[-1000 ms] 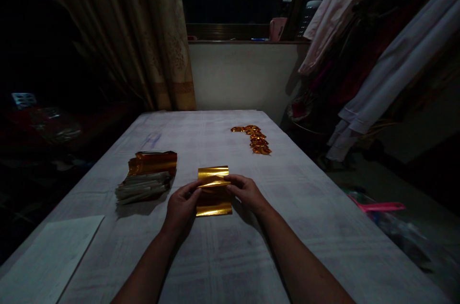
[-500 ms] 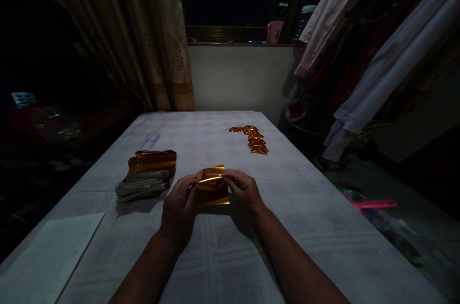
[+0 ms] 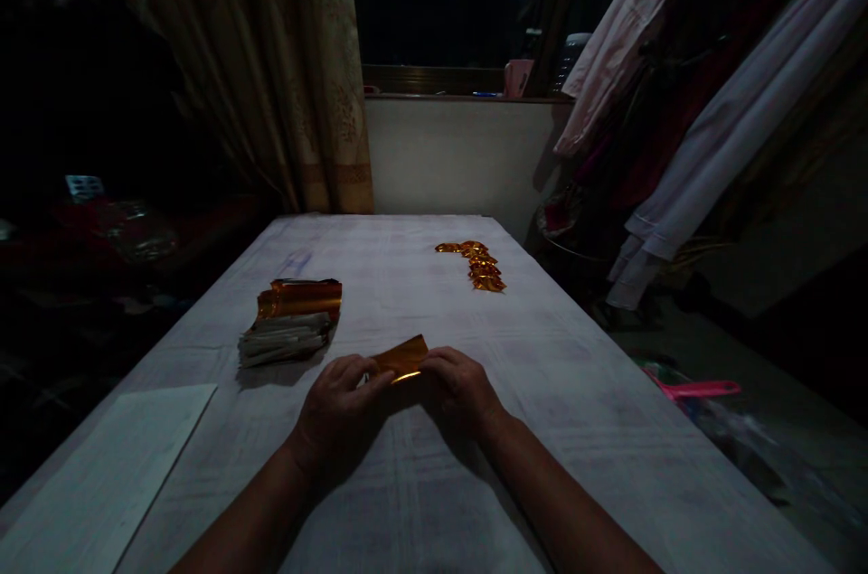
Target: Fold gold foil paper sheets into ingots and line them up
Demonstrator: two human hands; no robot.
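Observation:
A sheet of shiny gold foil paper [image 3: 405, 358] is held between my two hands over the table, its near edge bent into a bright fold. My left hand [image 3: 344, 393] pinches the left end, thumb along the fold. At the right end, my right hand [image 3: 459, 382] grips the foil with fingers curled round it; its thumb is mostly hidden. To the left lies a stack of gold foil sheets [image 3: 308, 297] with a pale bundle of paper edges [image 3: 285, 340] in front. Several folded gold pieces [image 3: 484, 268] sit in a bent row farther off to the right.
A white plaid cloth covers the table [image 3: 407, 502]. A white sheet [image 3: 115, 475] lies at the front left. Hanging clothes [image 3: 678, 131] crowd the right side, and a curtain [image 3: 298, 68] hangs beyond the far left. A pink cup [image 3: 517, 78] stands on the windowsill.
The foil sheet now looks narrower, its near part folded and its outline tilted. Both hands have come lower and nearer to me, still gripping its ends. The view has shifted slightly.

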